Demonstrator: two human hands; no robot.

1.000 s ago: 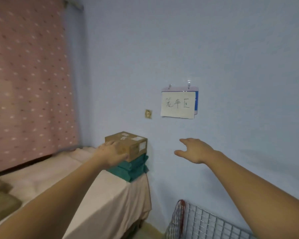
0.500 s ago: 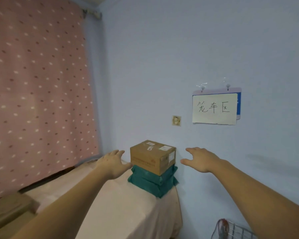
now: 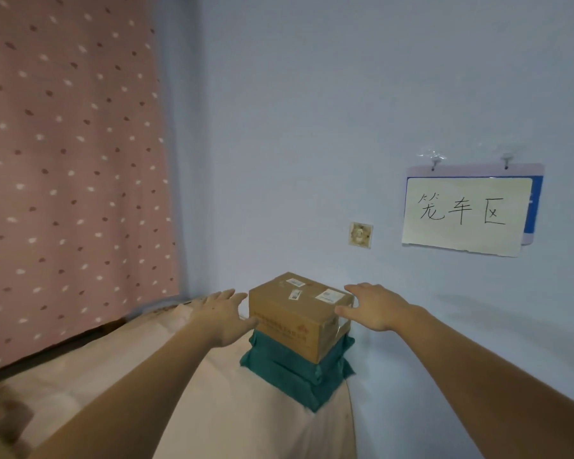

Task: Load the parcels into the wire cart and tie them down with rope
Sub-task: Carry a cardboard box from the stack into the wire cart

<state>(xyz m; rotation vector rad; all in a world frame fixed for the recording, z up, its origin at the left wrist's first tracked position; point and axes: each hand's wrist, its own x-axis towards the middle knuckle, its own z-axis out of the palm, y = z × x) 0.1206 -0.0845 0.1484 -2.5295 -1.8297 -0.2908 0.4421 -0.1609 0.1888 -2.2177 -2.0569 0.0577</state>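
A brown cardboard parcel (image 3: 295, 318) with white labels lies on top of green-wrapped parcels (image 3: 295, 372), stacked at the far right corner of a cloth-covered table (image 3: 232, 412). My left hand (image 3: 224, 318) is at the box's left side, fingers spread, thumb touching or almost touching the front left edge. My right hand (image 3: 376, 306) is at the box's right end, fingers apart, thumb at the top right corner. Neither hand grips the box. The wire cart and the rope are out of view.
A blue wall stands right behind the stack, with a handwritten paper sign (image 3: 464, 215) and a small wall socket (image 3: 361, 234). A pink dotted curtain (image 3: 70, 167) hangs on the left. Blurred brown shapes (image 3: 0, 425), maybe boxes, lie at the lower left.
The view has turned left and closer to the stack; the cart slid out of view. Both hands have closed in on the cardboard parcel's two sides.
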